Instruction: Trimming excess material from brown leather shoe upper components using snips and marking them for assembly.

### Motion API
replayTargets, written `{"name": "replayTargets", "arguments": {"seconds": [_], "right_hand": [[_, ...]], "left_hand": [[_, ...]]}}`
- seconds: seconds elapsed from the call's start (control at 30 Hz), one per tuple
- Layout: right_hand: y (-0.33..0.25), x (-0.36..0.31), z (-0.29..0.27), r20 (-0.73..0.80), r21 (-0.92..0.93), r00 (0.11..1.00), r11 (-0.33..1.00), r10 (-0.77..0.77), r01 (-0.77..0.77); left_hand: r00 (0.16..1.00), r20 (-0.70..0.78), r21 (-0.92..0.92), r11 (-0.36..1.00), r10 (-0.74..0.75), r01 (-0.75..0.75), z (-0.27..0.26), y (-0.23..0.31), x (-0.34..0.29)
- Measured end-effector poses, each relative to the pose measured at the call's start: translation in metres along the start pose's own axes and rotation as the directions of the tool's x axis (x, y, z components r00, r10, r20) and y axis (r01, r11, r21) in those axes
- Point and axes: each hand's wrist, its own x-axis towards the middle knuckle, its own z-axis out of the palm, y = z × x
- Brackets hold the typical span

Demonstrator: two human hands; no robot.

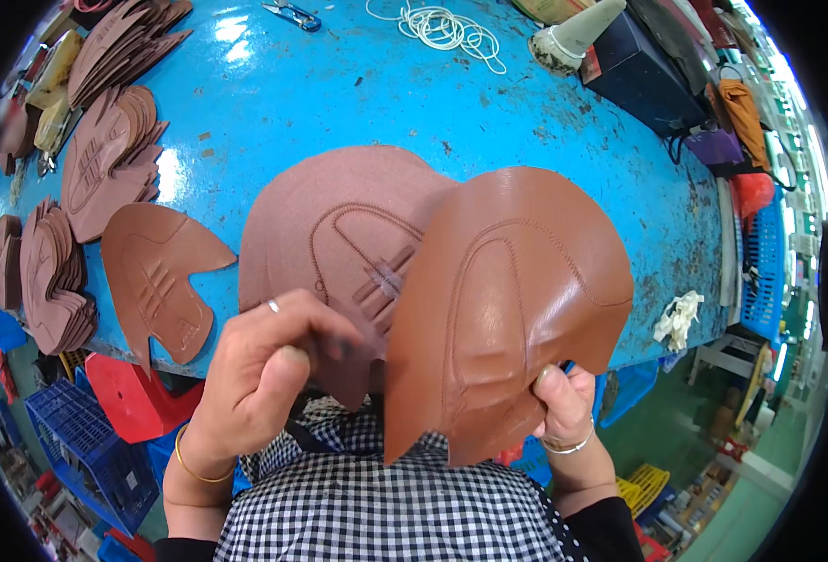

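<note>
Leather piece [512, 300], brown and glossy, cut as a shoe upper with stitched lines, held up in front of the chest, above the near edge of the blue table [358, 84]. Its lower right edge is pinched by the right hand [564, 403], thumb on the front, fingers hidden behind the leather. Wrist bent up, thin bracelet on it.

Second leather piece [339, 244], duller and reddish, sits just behind and left of the glossy one; the two overlap in the middle. The left hand [264, 365] grips its lower edge, thumb and forefinger closed on a tab, ring on one finger, bangle at the wrist. Forearm rises from the lower edge of the view.

Lower tips of both pieces hang over a black-and-white checked shirt [377, 506].

On the table: single upper [156, 276] lying flat at left, stacks of uppers [105, 159] beyond it along the left rim. Far side: scissors [292, 14], coil of white cord [447, 28], thread cone [578, 33] next to a dark box [643, 75]. White rag [678, 317] at the right edge. Red stool [133, 393] and blue crates [77, 450] below the table at left.

Right rim cluttered and bent by the lens; hard to make out.
</note>
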Motion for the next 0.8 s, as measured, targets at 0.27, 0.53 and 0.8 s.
{"name": "replayTargets", "arguments": {"seconds": [0.27,0.53,0.8], "right_hand": [[-0.016,0.023,0.021,0.09,-0.267,0.996,0.963,-0.018,0.041],[-0.068,0.057,0.025,-0.229,-0.527,0.678,0.675,-0.698,0.516],[-0.042,0.102,0.09,0.461,-0.787,0.632,0.043,-0.623,0.616]], "left_hand": [[0.95,0.275,-0.459,0.888,0.145,-0.003,0.031,0.018,0.003],[0.983,0.105,-0.577,0.796,-0.148,0.181,0.038,0.024,-0.004],[0.992,0.104,-0.42,0.901,-0.07,0.108,0.037,0.016,-0.018]]}}
